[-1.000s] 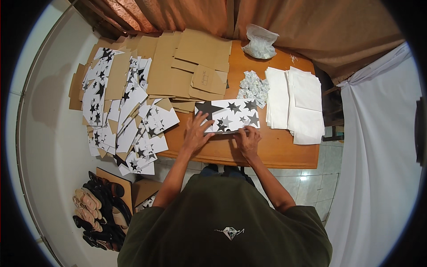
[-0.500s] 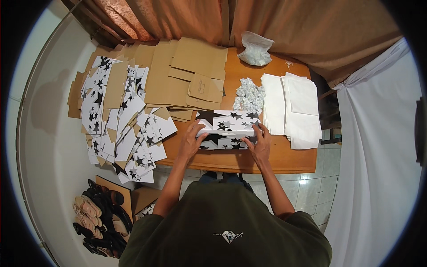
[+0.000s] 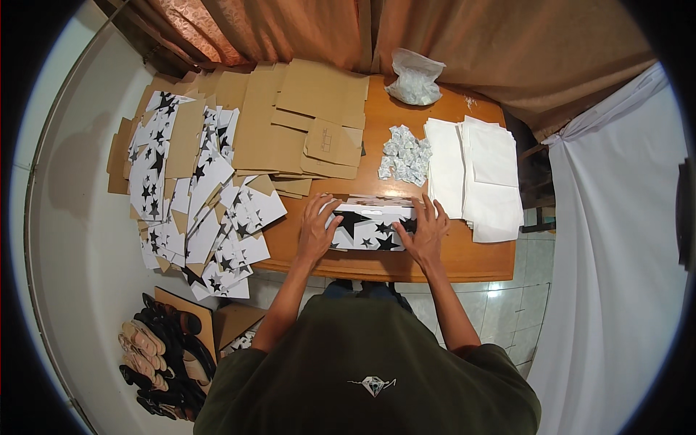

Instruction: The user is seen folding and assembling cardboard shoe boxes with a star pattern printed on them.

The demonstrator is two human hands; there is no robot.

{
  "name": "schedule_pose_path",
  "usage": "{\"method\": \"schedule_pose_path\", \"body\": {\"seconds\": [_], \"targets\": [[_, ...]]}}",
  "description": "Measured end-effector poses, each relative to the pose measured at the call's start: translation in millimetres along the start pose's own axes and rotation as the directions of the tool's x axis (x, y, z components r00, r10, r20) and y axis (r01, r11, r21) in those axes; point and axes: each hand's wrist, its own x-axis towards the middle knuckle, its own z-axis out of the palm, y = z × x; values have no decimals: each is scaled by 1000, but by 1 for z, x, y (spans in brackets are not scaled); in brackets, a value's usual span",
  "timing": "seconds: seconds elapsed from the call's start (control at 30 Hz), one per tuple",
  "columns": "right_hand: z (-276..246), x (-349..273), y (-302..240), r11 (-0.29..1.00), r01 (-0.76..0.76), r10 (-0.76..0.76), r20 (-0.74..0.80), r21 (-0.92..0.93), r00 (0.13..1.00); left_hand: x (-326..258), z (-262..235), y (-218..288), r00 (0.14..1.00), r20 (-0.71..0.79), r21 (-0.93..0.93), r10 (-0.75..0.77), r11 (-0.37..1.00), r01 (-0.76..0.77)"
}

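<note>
A white cardboard box [image 3: 373, 235] printed with black and grey stars stands at the front of the table, between my two hands. My left hand [image 3: 317, 226] grips its left end, thumb on the star-printed face and fingers over the far side. At the other end my right hand [image 3: 426, 232] holds it the same way, with the thumb on the near face. Along the box's far top edge a narrow strip of panel [image 3: 377, 200] shows. Whether the box has anything inside is hidden.
Flat star-printed cardboard pieces [image 3: 206, 196] and brown cardboard sheets [image 3: 254, 119] cover the table's left. Small silvery-white packets [image 3: 406, 156] lie behind the box, white paper sheets [image 3: 493, 181] to the right, a clear bag [image 3: 415, 80] farther back. Sandals [image 3: 167, 355] lie low at left.
The star-printed upper panel, broadly visible before, now shows only as a narrow strip, and the near face looks taller. Both hands have shifted with the box, still gripping its ends.
</note>
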Motion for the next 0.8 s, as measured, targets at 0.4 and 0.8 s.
{"method": "schedule_pose_path", "body": {"seconds": [0.4, 0.8], "targets": [[36, -11, -22, 967, 242, -237, -62, 87, 970, -3, -3, 29, 979, 93, 212, 182, 957, -198], [42, -14, -22, 935, 348, -344, -70, 63, 937, -3, 16, 20, 979, 136, 186, 149, 967, -173]]}}
